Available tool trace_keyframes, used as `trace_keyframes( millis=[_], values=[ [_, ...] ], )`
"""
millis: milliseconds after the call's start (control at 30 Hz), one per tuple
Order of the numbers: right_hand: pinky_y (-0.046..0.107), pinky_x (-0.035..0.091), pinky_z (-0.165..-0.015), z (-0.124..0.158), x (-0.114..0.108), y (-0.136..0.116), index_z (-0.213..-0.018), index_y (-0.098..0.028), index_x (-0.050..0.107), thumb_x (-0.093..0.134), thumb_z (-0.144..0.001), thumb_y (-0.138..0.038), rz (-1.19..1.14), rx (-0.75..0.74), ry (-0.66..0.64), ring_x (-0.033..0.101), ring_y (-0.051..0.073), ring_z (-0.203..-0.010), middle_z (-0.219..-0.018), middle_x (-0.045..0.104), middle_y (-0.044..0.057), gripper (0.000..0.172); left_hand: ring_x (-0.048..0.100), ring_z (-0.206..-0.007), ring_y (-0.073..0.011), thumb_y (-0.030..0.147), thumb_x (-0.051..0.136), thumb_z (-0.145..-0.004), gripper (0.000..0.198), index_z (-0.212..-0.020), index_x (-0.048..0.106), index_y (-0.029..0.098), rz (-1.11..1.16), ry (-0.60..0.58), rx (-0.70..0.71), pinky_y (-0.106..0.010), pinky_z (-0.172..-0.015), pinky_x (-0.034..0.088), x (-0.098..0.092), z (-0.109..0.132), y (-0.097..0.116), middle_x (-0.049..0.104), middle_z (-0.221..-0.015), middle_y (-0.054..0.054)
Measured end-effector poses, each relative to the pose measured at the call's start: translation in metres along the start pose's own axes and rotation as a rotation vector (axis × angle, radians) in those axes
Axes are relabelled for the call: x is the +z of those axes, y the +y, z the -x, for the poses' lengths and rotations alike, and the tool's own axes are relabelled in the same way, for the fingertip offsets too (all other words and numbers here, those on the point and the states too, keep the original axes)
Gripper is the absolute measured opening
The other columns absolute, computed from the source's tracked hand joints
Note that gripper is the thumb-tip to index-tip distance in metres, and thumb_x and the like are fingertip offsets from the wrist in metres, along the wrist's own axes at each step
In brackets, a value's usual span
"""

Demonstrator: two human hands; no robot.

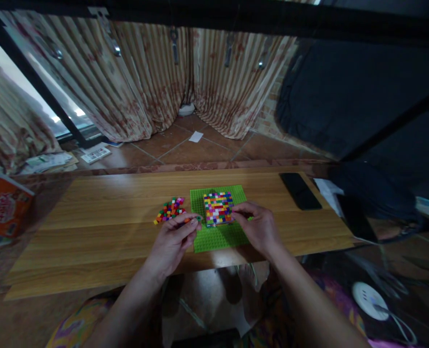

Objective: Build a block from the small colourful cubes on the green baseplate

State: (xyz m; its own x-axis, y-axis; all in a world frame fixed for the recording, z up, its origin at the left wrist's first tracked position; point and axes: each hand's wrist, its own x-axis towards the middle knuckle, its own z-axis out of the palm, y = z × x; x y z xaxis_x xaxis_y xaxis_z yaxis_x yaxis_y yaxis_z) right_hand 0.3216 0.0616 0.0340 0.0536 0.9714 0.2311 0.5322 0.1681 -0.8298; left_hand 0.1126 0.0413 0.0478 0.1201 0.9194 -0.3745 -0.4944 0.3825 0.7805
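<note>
A green studded baseplate (221, 239) lies on the wooden table, bearing a squarish block built of many-coloured toy bricks (218, 208). Left of the plate is a loose heap of small toy bricks (171, 208). My left hand (174, 239) is closed between heap and plate, pinching small bricks, with a green one (199, 218) at the fingertips. From the right, my right hand (258, 224) reaches to the built block's right edge, thumb and forefinger pinched together there. Whatever is between those fingertips is too small to make out.
On the table's right lies a black phone (300, 191), with white paper (326, 191) and another dark device (355, 217) beyond it. An orange and white package (6, 208) stands off the left end. A white power socket (370, 300) sits low at right.
</note>
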Motion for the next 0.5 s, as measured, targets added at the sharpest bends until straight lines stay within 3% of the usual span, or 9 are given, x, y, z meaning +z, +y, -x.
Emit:
trace_keyframes(
  millis=[500],
  values=[
    [0.029,0.046,-0.068,0.0022,0.0079,-0.0055,-0.073,-0.022,0.069,0.060,-0.081,-0.026,0.158,-0.076,0.003,0.061,0.016,-0.070,-0.076,0.068,0.001,0.012,0.040,-0.043,-0.0013,0.024,0.085,-0.057,0.030,-0.081,0.071,0.012,0.008,0.035,0.011,-0.014,-0.038,0.020,-0.0032,-0.0008,0.0018,0.064,-0.062,-0.002]
  ],
)
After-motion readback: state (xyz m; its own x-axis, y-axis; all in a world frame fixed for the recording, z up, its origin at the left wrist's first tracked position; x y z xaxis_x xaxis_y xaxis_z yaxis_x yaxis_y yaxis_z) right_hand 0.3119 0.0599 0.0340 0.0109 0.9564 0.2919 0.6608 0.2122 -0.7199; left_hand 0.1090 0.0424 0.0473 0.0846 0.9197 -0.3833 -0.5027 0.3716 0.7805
